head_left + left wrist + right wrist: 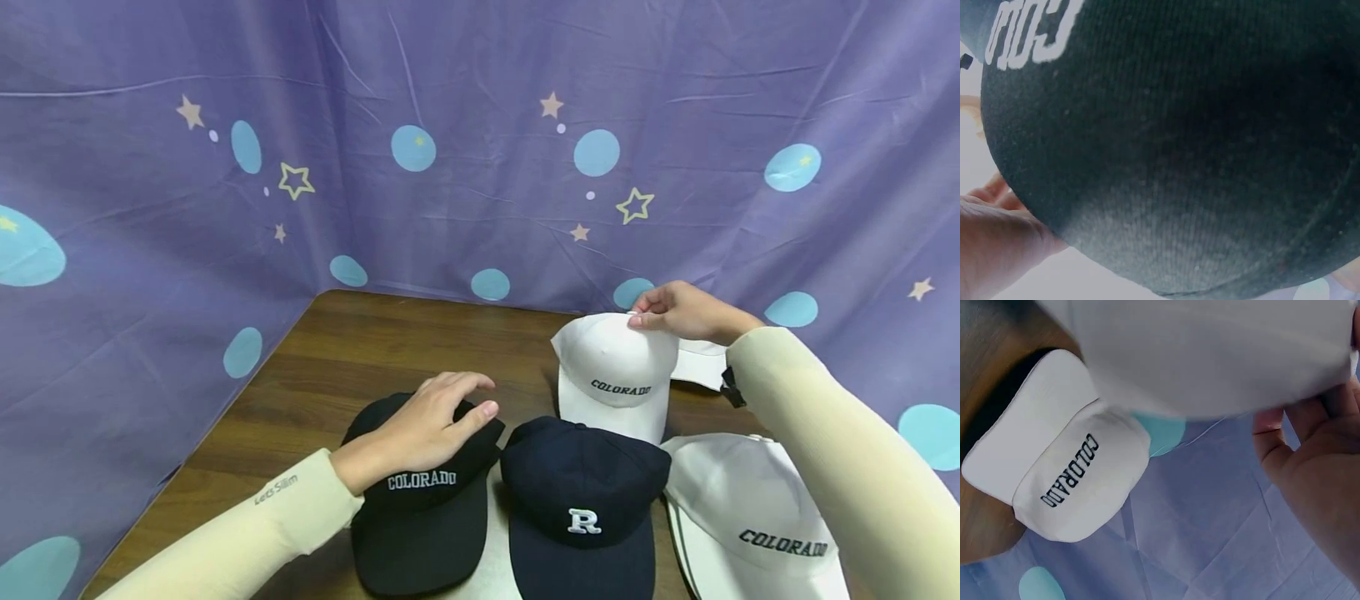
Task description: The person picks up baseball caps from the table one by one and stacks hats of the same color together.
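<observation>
My right hand [686, 312] pinches the crown top of a white cap [618, 358] lettered COLORADO, its brim pointing down. In the right wrist view that cap [1210, 356] is a pale blur beside the hand [1319, 450]. Over the crown of a black COLORADO cap [423, 542] is my left hand [423, 425], thumb and fingers spread apart and nothing gripped. Whether it touches the fabric I cannot tell. The black cap [1166, 150] fills most of the left wrist view and hides much of the scene behind it.
A navy cap [585, 467] with a white R lies between the black cap and another white COLORADO cap [750, 500] at front right. Farther back, one more white cap [1085, 469] lies on the wooden table [300, 400]. A purple patterned curtain [480, 208] hangs behind.
</observation>
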### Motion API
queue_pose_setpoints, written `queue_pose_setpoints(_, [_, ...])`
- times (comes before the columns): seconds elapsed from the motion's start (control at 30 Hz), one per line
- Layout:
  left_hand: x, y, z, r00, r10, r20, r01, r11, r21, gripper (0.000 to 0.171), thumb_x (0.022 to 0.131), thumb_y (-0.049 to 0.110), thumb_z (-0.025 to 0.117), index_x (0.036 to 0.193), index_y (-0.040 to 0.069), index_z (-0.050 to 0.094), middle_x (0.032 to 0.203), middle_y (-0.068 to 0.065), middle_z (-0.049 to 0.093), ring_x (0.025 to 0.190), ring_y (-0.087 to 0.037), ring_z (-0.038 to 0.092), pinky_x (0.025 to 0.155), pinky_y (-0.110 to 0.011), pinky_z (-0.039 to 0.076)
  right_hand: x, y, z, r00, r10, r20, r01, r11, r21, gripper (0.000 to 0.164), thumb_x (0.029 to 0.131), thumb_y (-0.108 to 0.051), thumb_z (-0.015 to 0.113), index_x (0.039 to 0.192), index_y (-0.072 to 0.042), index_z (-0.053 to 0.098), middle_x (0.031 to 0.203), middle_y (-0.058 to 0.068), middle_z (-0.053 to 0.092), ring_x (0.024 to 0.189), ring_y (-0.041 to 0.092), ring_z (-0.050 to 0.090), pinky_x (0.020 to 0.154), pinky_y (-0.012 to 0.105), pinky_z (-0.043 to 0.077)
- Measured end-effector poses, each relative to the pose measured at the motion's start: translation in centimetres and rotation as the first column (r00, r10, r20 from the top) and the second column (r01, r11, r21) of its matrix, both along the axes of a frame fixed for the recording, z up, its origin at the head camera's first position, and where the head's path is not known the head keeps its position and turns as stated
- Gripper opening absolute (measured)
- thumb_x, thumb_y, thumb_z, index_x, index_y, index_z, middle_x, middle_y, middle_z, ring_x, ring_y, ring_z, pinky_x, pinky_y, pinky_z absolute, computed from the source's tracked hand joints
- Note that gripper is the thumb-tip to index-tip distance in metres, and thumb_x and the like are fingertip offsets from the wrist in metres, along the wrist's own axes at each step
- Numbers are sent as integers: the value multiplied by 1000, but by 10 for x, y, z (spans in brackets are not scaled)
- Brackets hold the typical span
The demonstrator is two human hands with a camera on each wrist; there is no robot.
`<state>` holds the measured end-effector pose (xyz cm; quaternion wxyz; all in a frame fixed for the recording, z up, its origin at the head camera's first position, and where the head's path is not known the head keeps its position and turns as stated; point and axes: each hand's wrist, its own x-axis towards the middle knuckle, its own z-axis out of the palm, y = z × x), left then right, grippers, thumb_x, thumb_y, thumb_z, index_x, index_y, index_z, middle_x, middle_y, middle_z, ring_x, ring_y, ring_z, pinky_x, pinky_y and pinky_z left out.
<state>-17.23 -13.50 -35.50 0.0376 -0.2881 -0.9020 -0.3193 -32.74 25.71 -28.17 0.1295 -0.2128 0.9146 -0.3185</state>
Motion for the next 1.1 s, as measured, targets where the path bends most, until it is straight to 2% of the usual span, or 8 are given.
queue_pose_setpoints(0.13, [1, -1, 0, 1000, 4, 6, -4, 1000, 3, 49, 108, 49, 47, 141, 13, 57, 142, -2, 59, 140, -27, 45, 117, -56, 29, 6, 4, 6, 996, -38, -85, 37, 999, -14, 27, 102, -27, 66, 109, -2, 70, 90, 5, 72, 76, 16, 63, 64, 32, 55])
queue_pose_setpoints(0.23, [2, -1, 0, 1000, 2, -3, -2, 1000, 2, 50, 108, 49, 47, 141, 13, 57, 143, -2, 58, 140, -27, 45, 117, -56, 29, 11, 6, 11, 980, -95, -176, 94, 995, -13, 27, 103, -28, 65, 110, -2, 71, 88, 4, 72, 75, 13, 60, 61, 29, 52])
queue_pose_setpoints(0.4, [1, -1, -1, 999, -6, -32, 6, 1000, -10, 49, 108, 48, 46, 140, 13, 58, 143, -2, 59, 140, -26, 45, 117, -56, 29, 22, 13, 22, 939, -219, -264, 206, 976, -77, 35, 103, -34, 65, 113, -2, 71, 87, 4, 73, 75, 13, 60, 60, 29, 51])
queue_pose_setpoints(0.6, [-1, 3, 1, 998, -19, -62, 18, 1000, -9, 48, 108, 47, 47, 139, 13, 59, 142, -1, 60, 139, -25, 47, 116, -55, 31, 36, 24, 38, 885, -304, -352, 262, 951, -163, 39, 103, -37, 63, 114, -1, 71, 80, 0, 74, 65, 10, 62, 55, 28, 52])
queue_pose_setpoints(0.67, [-1, 6, 4, 997, -34, -70, 33, 999, -9, 48, 108, 47, 48, 139, 12, 59, 141, -1, 60, 138, -25, 47, 116, -54, 31, 40, 28, 44, 880, -318, -353, 268, 946, -183, 39, 103, -37, 64, 113, -1, 70, 75, -2, 72, 62, 10, 61, 53, 29, 52])
queue_pose_setpoints(0.83, [-4, 15, 6, 993, -65, -95, 62, 998, -31, 47, 108, 46, 48, 138, 11, 59, 140, -3, 60, 137, -25, 48, 116, -54, 31, 49, 38, 58, 887, -331, -322, 278, 940, -198, 36, 102, -37, 65, 112, -2, 71, 74, -7, 72, 60, 11, 63, 52, 31, 54])
queue_pose_setpoints(0.9, [-4, 17, 7, 993, -67, -100, 63, 997, -45, 47, 108, 45, 48, 138, 11, 60, 140, -3, 61, 137, -25, 48, 116, -53, 31, 52, 42, 64, 888, -338, -311, 289, 937, -196, 32, 102, -38, 65, 110, -8, 73, 75, -10, 72, 61, 11, 64, 52, 31, 54])
queue_pose_setpoints(1.1, [-7, 22, 7, 992, -75, -101, 68, 995, -69, 47, 108, 46, 48, 138, 11, 60, 140, -3, 60, 138, -26, 48, 117, -54, 29, 63, 57, 78, 900, -370, -232, 314, 918, -243, 12, 102, -38, 65, 97, -34, 75, 77, -13, 73, 62, 9, 65, 53, 30, 55])
